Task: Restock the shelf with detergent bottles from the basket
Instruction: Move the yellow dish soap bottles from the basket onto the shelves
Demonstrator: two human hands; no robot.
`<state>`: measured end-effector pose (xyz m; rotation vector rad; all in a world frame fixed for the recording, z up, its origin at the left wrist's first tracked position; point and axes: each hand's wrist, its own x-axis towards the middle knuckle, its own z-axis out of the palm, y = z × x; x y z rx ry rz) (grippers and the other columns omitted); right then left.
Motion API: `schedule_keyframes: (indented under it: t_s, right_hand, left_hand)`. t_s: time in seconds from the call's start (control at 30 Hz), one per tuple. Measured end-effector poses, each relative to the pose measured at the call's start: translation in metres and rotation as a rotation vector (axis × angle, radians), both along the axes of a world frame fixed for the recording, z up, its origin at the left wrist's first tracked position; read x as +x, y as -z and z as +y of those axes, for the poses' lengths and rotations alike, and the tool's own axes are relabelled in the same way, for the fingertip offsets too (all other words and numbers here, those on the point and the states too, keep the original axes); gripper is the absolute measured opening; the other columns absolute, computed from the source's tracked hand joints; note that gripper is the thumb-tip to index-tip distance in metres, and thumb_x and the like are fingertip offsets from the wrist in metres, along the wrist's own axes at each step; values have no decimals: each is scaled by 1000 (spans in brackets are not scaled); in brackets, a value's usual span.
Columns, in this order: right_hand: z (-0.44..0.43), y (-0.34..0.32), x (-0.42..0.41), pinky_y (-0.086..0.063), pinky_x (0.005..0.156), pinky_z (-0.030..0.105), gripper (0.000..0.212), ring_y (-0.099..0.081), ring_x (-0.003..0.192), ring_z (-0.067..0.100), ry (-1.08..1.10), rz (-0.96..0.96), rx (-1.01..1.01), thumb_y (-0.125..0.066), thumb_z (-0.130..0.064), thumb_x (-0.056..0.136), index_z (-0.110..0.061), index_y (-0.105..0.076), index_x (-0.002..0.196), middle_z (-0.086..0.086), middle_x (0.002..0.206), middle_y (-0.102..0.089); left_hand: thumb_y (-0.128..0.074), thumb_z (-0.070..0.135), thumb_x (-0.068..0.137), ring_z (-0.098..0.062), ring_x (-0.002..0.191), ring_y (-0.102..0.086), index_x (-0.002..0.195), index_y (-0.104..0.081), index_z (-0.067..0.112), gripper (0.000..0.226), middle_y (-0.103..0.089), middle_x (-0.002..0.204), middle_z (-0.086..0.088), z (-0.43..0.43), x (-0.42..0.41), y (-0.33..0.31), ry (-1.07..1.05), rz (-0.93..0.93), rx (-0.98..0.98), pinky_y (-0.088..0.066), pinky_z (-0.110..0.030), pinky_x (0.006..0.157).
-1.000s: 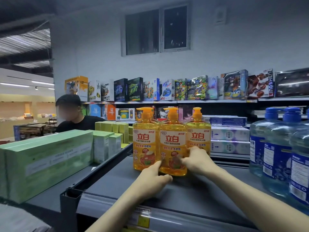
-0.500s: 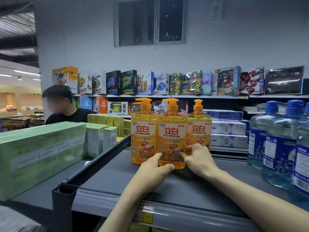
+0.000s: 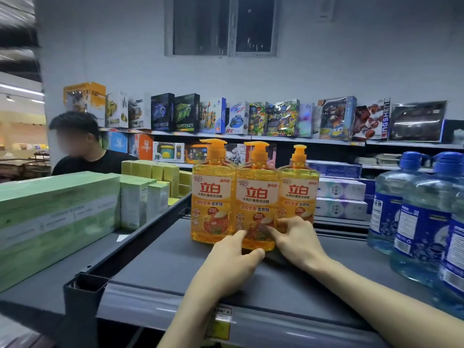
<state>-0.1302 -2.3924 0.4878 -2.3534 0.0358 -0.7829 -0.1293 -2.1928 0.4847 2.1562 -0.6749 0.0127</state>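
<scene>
There are three yellow detergent bottles (image 3: 256,197) and three blue jugs (image 3: 424,222).

Three detergent bottles (image 3: 256,197) side by side on shelf (image 3: 163,267), boxes (image 3: 55,217) left, water jugs (image 3: 421,217) right
</scene>
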Motion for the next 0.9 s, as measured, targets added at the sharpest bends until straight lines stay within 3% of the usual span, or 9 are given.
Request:
schedule_keyframes:
  t_s: [0.2,0.33,0.4,0.47,0.53,0.6,0.7,0.77,0.9]
  right_hand:
    - [2,-2,-3,-54,106,42,50,-70,117,19,20,133,-34,-59,-70,91,-34,-78,121,-12,122,-77]
    - [6,-16,-20,-46,115,42,57,-60,133,28,-50,338,-217,-61,-60,96,-33,-54,146,-2,145,-65]
    - [7,-25,-36,-45,116,43,80,-58,135,31,-64,479,-308,-56,-77,87,-33,-44,153,2,149,-60]
    - [6,-28,-52,-47,114,46,91,-58,134,31,-48,577,-387,-45,-87,80,-33,-42,153,3,152,-58]
    - [1,-30,-70,-48,111,48,78,-57,132,30,-24,619,-458,-43,-79,88,-30,-47,148,4,151,-57]
    - [-7,-33,-94,-49,106,48,65,-57,130,30,29,620,-503,-42,-73,96,-27,-54,140,5,147,-58]
    - [-19,-39,-132,-49,105,45,60,-56,132,30,92,580,-562,-41,-67,101,-26,-55,143,5,148,-58]
    - [-24,-42,-159,-49,101,43,57,-58,129,29,105,510,-548,-42,-62,102,-25,-56,143,5,146,-60]
    - [-37,-46,-220,-50,106,46,56,-58,133,27,72,405,-492,-44,-57,101,-26,-54,147,2,147,-61]
  left_hand:
    - [-60,46,101,-20,152,-38,164,-35,23,71,-40,166,2,1,-3,-4,-28,16,37,-34,-37,123]
    - [-61,41,99,-19,137,-52,155,-49,23,60,-55,154,1,1,-7,-10,-63,28,64,-43,-34,115]
    - [-61,35,101,-14,124,-54,148,-54,21,50,-59,148,2,-1,-13,-15,-60,30,107,-42,-27,103]
    - [-61,33,101,-16,126,-54,150,-53,21,51,-58,149,0,-3,-20,-20,-62,37,181,-39,-25,99]
    - [-61,37,100,-21,139,-51,154,-49,20,59,-53,156,-3,-6,-29,-23,-82,36,279,-41,-30,108]
    - [-59,37,99,-25,140,-52,153,-52,19,58,-55,154,-6,-11,-43,-26,-121,0,372,-44,-37,113]
    - [-55,41,92,-27,116,-64,128,-67,21,43,-68,131,-6,-25,-72,-32,-182,-65,437,-54,-43,103]
    - [-54,43,89,-26,105,-65,114,-66,21,35,-69,117,-4,-37,-98,-38,-214,-106,490,-57,-44,95]
    - [-51,45,98,-26,115,-63,128,-63,20,41,-67,126,-4,-64,-162,-44,-274,-254,529,-54,-38,92]
